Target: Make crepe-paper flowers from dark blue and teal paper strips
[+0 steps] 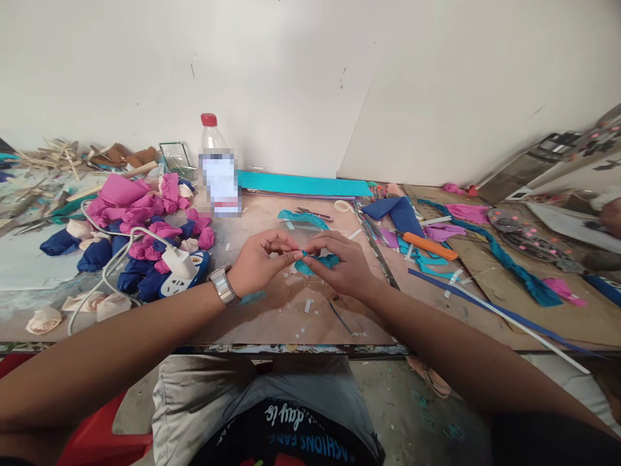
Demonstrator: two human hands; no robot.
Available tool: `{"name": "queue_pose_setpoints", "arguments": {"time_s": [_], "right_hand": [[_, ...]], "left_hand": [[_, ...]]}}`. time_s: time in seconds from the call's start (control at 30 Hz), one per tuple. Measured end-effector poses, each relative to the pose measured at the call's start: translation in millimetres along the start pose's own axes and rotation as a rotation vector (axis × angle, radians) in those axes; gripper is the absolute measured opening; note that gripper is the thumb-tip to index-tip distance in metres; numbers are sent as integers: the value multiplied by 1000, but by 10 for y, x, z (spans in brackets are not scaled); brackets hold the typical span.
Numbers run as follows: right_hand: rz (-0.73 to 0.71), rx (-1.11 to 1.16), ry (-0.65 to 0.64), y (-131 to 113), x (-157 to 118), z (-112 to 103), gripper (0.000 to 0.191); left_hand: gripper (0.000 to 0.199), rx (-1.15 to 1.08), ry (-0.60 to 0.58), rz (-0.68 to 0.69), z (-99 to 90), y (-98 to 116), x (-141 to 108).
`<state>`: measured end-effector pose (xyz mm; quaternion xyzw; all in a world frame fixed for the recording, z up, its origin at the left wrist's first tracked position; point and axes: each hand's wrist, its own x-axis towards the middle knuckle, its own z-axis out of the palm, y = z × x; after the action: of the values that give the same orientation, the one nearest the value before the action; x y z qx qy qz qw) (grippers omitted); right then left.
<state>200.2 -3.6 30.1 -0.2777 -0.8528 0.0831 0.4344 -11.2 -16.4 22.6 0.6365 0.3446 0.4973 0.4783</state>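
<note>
Above the middle of the table, my left hand (pixel 262 264) and my right hand (pixel 343 260) meet with thumbs and forefingers pinched on a small twisted bit of turquoise crepe paper (pixel 304 254). Most of that bit is hidden by the fingertips. Just below and behind it, another turquoise paper piece (pixel 320 264) shows on the tabletop. A curved turquoise strip (pixel 308 219) lies beyond my hands, with a small pair of scissors or snips (pixel 315 214) beside it. A roll of tape (pixel 343 206) is farther right.
Crumpled pink and dark blue paper pieces (pixel 123 204) pile up at left around a power strip (pixel 187 278) and its white cable. A bottle (pixel 211 136) with a phone before it stands at the back. An orange cutter (pixel 427 246) and a white stick (pixel 514 317) lie right.
</note>
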Motion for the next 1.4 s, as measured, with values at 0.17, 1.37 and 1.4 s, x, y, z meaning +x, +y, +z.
{"name": "queue_pose_setpoints", "arguments": {"time_s": [0.17, 1.37, 1.4], "right_hand": [[-10, -21, 21, 42, -8, -3, 13], [16, 9, 104, 47, 34, -70, 11], [21, 8, 98, 46, 32, -69, 13]], "left_hand": [[32, -18, -77, 27, -4, -17, 0], [45, -101, -10, -198, -13, -53, 29], [44, -97, -1, -199, -10, -47, 27]]}}
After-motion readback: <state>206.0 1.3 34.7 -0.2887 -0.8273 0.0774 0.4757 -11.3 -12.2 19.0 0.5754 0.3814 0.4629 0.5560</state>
